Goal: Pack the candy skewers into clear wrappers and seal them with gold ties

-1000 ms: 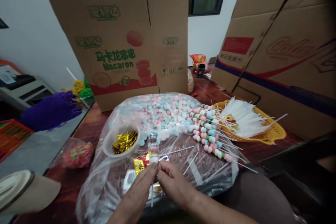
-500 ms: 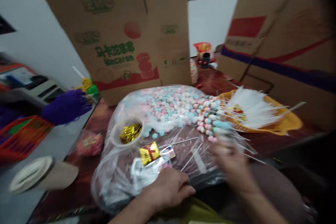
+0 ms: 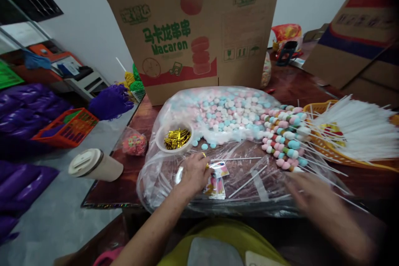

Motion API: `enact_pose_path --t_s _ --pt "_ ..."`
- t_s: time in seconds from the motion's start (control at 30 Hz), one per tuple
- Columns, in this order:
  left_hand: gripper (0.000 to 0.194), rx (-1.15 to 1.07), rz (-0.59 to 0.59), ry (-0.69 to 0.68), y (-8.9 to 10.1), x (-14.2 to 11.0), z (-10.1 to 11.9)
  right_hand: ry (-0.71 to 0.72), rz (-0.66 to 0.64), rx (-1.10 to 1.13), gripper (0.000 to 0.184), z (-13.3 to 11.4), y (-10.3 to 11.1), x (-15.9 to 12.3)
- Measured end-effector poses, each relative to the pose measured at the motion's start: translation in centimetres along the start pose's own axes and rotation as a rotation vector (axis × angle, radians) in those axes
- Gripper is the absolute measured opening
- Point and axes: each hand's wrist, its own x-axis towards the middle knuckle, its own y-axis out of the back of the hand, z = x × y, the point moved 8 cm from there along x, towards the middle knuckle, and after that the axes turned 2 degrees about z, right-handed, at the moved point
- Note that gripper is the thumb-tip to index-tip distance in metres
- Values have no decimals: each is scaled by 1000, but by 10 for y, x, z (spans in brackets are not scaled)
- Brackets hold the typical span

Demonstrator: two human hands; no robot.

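The right hand [image 3: 311, 193] is motion-blurred just nearside of the pastel marshmallow skewers [image 3: 285, 133]; how far its fingers are open, or whether they hold anything, cannot be told. The left hand [image 3: 195, 172] has bent fingers over the glossy printed packets [image 3: 218, 183], hiding part of them and most of a shiny gold wrapper [image 3: 206, 165]; its grip is also unclear. The packets show beneath and right of these fingers, on crinkled clear plastic [image 3: 237, 170]. Farther away lie smooth, rounded pink, blue and white marshmallows [image 3: 230, 112]. Right of the skewers, the perforated yellow plastic basket [image 3: 330, 153] holds thin white sticks [image 3: 358, 126], partly cut off by the frame.
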Motion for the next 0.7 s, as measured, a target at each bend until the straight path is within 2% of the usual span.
enact_pose_path --t_s 0.1,0.17,0.23,0.3,0.37,0.47,0.6,0.7 --pt "14 27 -58 -42 -10 -11 7 146 -132 -123 19 -25 -37 26" --pt "14 48 -68 -61 -13 -21 7 178 -194 -195 19 -40 -65 50" --pt "15 65 -56 -75 -15 -29 6 174 -229 -249 18 -42 -80 68" --pt "15 60 -37 -85 -16 -33 5 132 -238 -302 20 -33 -77 76" --pt "15 36 -8 -96 -17 -35 3 63 -223 -360 23 -21 -64 76" --pt "16 -3 36 -101 -19 -36 1 39 -230 -380 23 -28 -56 76" --pt "19 -21 44 -89 -22 -39 -1 147 -338 -258 14 -72 -90 97" --pt "24 -44 48 -90 -22 -41 0 68 -293 -238 25 -72 -105 133"
